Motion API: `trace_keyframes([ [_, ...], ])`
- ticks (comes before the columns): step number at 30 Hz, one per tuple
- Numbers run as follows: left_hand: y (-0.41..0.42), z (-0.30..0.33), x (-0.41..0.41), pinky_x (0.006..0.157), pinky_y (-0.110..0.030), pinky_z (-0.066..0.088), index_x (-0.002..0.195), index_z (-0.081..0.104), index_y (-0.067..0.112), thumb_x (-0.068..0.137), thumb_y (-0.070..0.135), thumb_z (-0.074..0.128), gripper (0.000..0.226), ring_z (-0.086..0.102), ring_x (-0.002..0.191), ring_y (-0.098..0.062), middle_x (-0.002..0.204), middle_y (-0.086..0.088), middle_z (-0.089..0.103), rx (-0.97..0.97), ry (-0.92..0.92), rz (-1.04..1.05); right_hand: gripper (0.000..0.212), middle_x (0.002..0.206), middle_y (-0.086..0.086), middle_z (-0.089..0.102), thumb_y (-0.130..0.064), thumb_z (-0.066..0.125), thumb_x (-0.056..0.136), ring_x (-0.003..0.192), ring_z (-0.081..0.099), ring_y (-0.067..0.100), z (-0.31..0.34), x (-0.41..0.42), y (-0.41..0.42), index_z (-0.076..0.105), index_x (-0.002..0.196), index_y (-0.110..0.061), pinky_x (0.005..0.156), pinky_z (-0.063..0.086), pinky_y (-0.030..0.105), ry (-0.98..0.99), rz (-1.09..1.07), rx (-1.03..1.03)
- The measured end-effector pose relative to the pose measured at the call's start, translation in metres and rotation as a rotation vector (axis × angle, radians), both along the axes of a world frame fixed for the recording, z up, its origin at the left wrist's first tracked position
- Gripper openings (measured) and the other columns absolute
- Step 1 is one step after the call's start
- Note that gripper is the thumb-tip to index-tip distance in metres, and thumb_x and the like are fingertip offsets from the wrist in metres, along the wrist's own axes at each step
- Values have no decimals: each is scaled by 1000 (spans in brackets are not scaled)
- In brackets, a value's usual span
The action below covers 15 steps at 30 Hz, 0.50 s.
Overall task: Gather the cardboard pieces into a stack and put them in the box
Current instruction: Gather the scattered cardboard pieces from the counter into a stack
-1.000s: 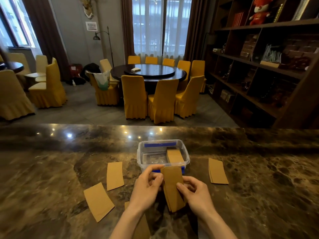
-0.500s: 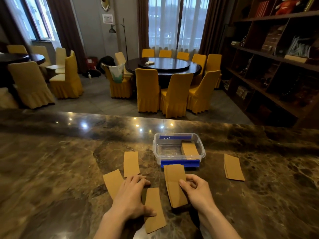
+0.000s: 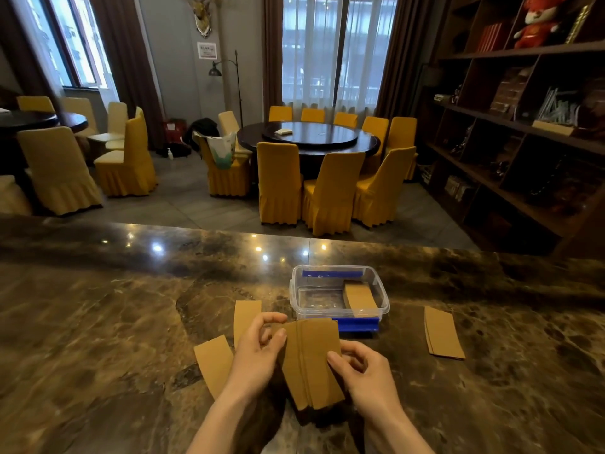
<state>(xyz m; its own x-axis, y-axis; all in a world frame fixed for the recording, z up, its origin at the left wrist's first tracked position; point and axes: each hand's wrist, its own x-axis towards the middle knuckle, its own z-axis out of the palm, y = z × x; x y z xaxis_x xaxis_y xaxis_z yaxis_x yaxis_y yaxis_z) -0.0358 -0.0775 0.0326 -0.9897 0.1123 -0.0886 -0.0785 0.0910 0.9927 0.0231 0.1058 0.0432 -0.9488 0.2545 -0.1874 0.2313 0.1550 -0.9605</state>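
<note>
From the head view, both hands have come back together on the stack of cardboard pieces, held just above the worktop in front of the clear box. Half a second ago the left hand lay flat on a loose piece near the worktop's front edge; now that piece is gone from there and the left grip is pinched on the stack's left edge, with what looks like the new piece slightly offset along that side. The right hand has its grip clamped on the stack's right edge, thumb on top. So the stack has likely grown by one, and squaring it up seems the step in hand. Inside the box a small pile already leans against the right wall. Still loose are two pieces just left of the left hand, one partly hidden behind it, and a pair well apart to the right. Nothing blocks the box's open top; the left wrist partly covers the nearest loose piece.
</note>
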Motion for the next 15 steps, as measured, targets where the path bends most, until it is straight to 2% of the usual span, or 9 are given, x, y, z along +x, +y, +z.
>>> trace_keyframes([
  [1,2,1,0,62,-20,59,110,65,24,102,13,56,16,75,85,-10,100,-8,77,71,-15,-14,17,99,-10,73,-19,70,89,88,68,0,1,-1,-1,69,105,-28,58,51,10,8,-14,14],
  [3,5,3,4,66,-20,60,114,66,23,99,13,60,18,76,91,-7,101,0,79,155,-37,-61,19,98,-10,73,-18,70,89,89,68,2,1,-2,-2,70,105,-27,60,52,11,3,-41,5],
  [5,10,1,7,74,-20,61,119,64,25,95,12,66,27,74,101,-7,107,3,79,144,-30,-106,19,97,-8,75,-16,72,88,85,71,3,1,-3,-3,73,105,-24,62,54,13,-11,-56,-14],
  [7,16,-1,10,81,-22,61,121,63,26,94,9,68,33,72,107,-7,114,3,76,107,-14,-106,17,93,-9,76,-15,72,87,78,72,-1,2,-4,-6,73,100,-26,57,54,10,-13,-61,-17],
  [12,38,-3,17,85,-29,61,116,57,31,100,5,57,31,73,101,-8,115,2,73,148,-67,-19,20,88,-13,73,-12,70,89,74,69,-8,1,-6,-15,69,93,-32,54,52,7,21,-106,6],
  [15,47,-6,18,92,-36,59,111,57,30,101,0,51,32,71,103,-13,113,-2,72,144,-49,59,22,94,-14,72,-13,66,92,84,68,-4,-1,-7,-22,67,102,-32,64,51,8,29,-82,57],
])
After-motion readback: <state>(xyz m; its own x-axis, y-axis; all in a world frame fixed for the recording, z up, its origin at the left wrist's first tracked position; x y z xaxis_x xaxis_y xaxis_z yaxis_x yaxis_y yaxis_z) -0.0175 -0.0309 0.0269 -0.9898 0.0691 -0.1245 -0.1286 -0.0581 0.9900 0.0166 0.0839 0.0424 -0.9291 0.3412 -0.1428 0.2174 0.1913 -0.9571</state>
